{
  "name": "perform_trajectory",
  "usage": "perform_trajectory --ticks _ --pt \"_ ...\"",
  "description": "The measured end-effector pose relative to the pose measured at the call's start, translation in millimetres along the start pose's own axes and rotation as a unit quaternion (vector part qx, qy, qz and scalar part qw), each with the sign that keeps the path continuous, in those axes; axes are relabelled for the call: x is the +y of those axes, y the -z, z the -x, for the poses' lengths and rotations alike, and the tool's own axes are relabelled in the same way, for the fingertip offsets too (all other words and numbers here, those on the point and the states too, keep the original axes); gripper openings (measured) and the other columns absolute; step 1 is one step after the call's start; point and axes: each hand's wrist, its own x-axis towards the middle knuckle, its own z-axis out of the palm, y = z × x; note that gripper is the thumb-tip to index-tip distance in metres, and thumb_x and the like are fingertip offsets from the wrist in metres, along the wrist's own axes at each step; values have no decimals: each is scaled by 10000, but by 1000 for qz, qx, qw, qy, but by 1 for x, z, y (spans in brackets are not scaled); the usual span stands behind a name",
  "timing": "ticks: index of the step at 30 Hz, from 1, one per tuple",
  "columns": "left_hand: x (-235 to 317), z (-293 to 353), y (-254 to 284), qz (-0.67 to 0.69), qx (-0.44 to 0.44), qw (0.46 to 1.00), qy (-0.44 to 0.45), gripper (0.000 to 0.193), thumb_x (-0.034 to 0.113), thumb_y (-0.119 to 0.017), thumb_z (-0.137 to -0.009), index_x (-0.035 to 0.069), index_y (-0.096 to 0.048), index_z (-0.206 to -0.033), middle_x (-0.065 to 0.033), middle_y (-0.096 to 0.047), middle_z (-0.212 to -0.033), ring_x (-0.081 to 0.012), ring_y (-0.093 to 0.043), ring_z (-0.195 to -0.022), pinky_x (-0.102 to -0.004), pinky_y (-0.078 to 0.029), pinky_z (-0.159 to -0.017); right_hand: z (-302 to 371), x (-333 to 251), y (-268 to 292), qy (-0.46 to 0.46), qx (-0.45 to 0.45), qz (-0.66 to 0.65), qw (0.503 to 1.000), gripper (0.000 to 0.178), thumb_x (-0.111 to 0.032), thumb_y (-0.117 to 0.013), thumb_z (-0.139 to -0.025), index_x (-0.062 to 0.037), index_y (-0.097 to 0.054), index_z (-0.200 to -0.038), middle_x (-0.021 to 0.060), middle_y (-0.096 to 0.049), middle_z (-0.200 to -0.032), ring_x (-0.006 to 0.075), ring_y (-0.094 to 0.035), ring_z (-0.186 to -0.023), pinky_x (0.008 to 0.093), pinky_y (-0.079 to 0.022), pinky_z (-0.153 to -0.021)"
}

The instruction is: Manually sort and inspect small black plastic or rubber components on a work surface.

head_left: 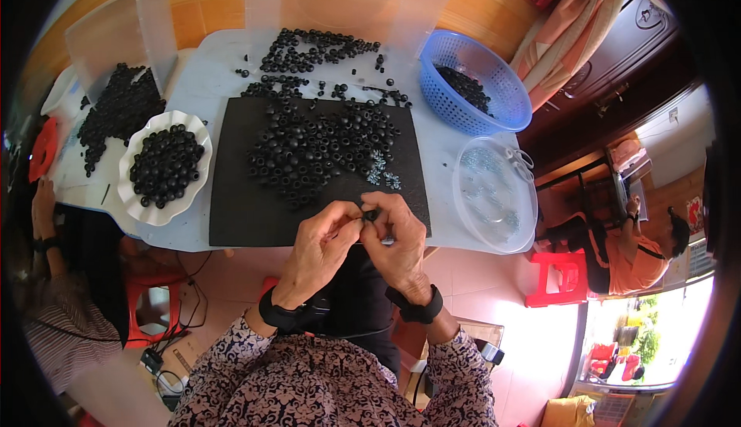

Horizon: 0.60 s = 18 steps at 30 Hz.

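Over the near edge of the black mat [224,219], my two hands meet at the fingertips. My right hand [400,246] pinches a small black bead-like piece [370,216] between thumb and forefinger. My left hand [328,243] is closed in a pinch right against it; what its fingertips hold is hidden. Many loose black bead-like pieces [297,145], round and with holes, lie spread on the mat just beyond my hands. A little pile of tiny silvery-blue parts [377,168], too small to name, sits at their right side.
A white scalloped dish [130,188] of black pieces stands left, near another black heap [123,107]. On the right are a blue basket [482,122] and a clear round tray [463,211] with scissors [522,166]. One person [637,253] sits far right; another person's hand [44,203] shows left.
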Motion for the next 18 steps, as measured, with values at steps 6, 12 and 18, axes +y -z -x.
perform_trajectory --ticks 6,12,18 --pt "-29 -4 7 154 -11 988 -24 133 29 -578 -962 -26 -617 -1077 6 -604 -905 -35 -547 -798 -172 -457 -688 -1 -19 -2 68 -82 23 994 467 130 -605 -776 -61 -613 -1202 84 -632 -948 130 -526 -595 264 -479 -581" --pt "-20 -1 8 125 -23 992 -23 152 15 -576 -961 -33 -614 -1101 9 -608 -889 -27 -546 -783 -166 -460 -686 10 -5 -2 -56 -21 -144 988 340 121 -580 -843 -14 -614 -1153 84 -616 -1037 90 -581 -690 234 -518 -652" --pt "-20 3 7 135 -40 990 10 181 -8 -568 -926 -20 -612 -1101 7 -620 -890 -24 -543 -763 -173 -446 -646 10 2 -2 -61 -44 -187 979 105 58 -625 -897 36 -636 -999 75 -598 -1022 114 -640 -825 238 -523 -709"
